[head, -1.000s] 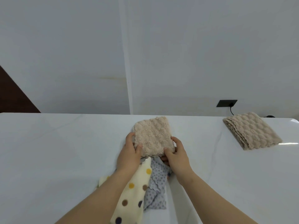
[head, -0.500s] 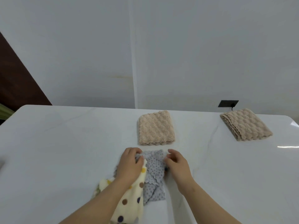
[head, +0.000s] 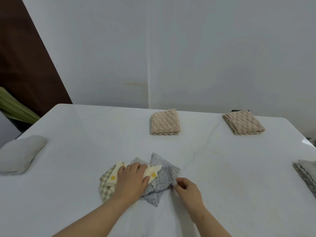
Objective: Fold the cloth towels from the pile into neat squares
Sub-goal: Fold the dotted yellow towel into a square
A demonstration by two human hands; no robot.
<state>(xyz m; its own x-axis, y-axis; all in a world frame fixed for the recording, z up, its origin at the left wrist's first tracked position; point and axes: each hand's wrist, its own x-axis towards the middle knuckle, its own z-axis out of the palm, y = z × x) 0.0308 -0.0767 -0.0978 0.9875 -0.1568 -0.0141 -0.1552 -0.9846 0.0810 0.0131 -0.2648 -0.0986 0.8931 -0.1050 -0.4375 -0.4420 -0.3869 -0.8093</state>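
I take the pile (head: 153, 192), near the front middle of the white table (head: 85, 134), as my landmark. Far to the left of the pile, by the table's edge, I see a pale, puffy cloth bundle (head: 20, 154) lying on its own.

The pile's leftmost piece is a green checked towel (head: 104, 187), with a cream polka-dot towel (head: 113, 176) lying over it. The left hand (head: 131, 181) rests palm down on top of the pile, on the cream polka-dot towel, fingers stretched out and loose, gripping nothing.

On the pile's right side a grey dotted towel (head: 165, 175) lies rumpled and unfolded, partly under the cream one. At the pile's right edge the right hand (head: 188, 191) pinches the border of the grey dotted towel between thumb and fingertips, its fingers curled in.

Behind the pile and well apart from it, a folded beige towel (head: 165, 123) lies flat as a neat square. Behind the pile and further right, I see a stack of folded beige towels (head: 242, 123). Far to the right of the pile, cut off at the edge of my view, lies a stack of folded grey towels (head: 306, 175).
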